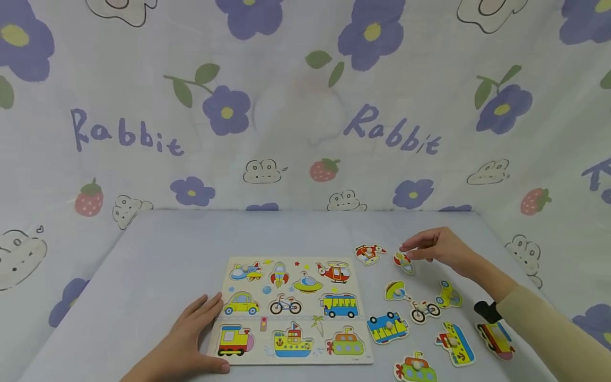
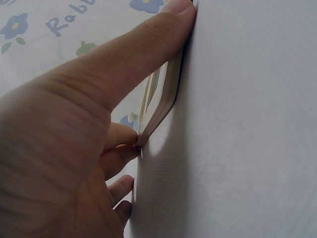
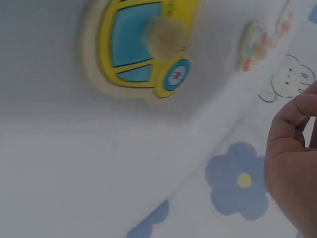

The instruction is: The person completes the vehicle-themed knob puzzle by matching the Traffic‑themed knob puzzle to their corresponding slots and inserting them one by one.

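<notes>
My left hand rests at the near left corner of a wooden knob puzzle board. Its fingers lie along the left edge and the thumb by the near edge; the left wrist view shows the thumb against the board's side. Beyond the board on the right, my right hand has thumb and index fingertips right at the upper end of a rocket puzzle piece. I cannot tell whether they pinch its knob. A helicopter piece lies just left of the rocket. The board's airplane bears a knob.
Loose pieces lie right of the board: a flying saucer, bicycle, bus, car, ship, train partly under the forearm, and submarine. A patterned curtain hangs behind the table.
</notes>
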A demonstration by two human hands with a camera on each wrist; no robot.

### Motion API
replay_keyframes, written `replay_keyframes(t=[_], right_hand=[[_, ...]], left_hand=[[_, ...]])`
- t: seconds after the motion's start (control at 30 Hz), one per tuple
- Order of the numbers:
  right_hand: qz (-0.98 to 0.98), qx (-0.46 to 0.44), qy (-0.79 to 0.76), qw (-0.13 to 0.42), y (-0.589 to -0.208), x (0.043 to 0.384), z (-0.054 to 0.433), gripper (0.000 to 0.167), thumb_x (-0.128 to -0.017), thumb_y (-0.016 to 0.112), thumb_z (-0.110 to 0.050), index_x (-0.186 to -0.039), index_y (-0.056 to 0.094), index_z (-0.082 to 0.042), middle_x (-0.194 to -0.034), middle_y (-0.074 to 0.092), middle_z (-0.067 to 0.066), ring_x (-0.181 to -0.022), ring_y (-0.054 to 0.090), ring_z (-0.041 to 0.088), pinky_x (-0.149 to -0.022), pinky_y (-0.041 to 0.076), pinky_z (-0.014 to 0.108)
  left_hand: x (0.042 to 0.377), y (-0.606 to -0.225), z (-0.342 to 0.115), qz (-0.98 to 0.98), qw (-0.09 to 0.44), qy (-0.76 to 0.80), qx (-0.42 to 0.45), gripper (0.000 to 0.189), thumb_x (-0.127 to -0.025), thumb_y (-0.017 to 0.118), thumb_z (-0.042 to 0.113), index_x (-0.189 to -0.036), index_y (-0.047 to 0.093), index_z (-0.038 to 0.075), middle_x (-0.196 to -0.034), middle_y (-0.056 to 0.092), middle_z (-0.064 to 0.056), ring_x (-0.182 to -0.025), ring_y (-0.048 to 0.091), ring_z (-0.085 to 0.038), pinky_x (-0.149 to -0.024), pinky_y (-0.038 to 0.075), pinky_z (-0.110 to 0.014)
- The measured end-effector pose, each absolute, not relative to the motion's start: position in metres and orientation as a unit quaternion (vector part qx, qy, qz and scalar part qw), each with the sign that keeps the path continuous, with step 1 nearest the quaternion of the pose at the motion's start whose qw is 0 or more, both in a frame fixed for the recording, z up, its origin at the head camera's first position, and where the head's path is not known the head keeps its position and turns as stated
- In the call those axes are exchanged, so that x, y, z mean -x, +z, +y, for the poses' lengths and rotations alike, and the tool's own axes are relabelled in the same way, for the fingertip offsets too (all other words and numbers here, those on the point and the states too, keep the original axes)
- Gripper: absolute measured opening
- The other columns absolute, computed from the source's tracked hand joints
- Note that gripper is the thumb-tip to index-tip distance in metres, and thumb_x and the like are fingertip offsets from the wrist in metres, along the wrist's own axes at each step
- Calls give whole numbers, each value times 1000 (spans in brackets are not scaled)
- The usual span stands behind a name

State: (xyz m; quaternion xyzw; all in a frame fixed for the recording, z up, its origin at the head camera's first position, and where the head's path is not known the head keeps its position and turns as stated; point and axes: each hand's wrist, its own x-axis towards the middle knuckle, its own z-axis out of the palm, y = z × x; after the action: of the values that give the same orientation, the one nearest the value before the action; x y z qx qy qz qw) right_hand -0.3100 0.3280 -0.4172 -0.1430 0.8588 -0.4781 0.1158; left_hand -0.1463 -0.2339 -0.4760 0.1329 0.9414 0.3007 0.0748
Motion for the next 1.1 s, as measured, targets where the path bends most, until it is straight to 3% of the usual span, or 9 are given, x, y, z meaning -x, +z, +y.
replay_keyframes(t=[0.37, 0.73, 1.1], right_hand=[[872, 135, -450, 137, -430, 327, 334, 27, -84, 79, -15, -109, 75, -5, -107, 72, 10, -93, 67, 26, -73, 51, 39], [859, 160, -458, 165, -437, 334, 335, 30, -82, 79, -4, -110, 72, 2, -108, 71, 16, -96, 68, 30, -79, 55, 31], [867, 169, -428, 191, -445, 342, 336, 28, -78, 82, -7, -105, 75, -3, -102, 73, 11, -92, 68, 27, -82, 53, 30]], left_hand=[[146, -471, -231, 944, 71, 296, -127, 126, -52, 83, 72, -151, 40, 7, -159, 28, -3, -145, 11, -33, -110, 19, -63], [146, -473, -231, 942, 79, 299, -127, 126, -52, 82, 73, -151, 39, 7, -160, 26, -2, -146, 10, -34, -110, 16, -65], [146, -471, -230, 944, 84, 297, -118, 127, -52, 82, 73, -152, 38, 9, -160, 25, 0, -146, 9, -33, -109, 16, -66]])
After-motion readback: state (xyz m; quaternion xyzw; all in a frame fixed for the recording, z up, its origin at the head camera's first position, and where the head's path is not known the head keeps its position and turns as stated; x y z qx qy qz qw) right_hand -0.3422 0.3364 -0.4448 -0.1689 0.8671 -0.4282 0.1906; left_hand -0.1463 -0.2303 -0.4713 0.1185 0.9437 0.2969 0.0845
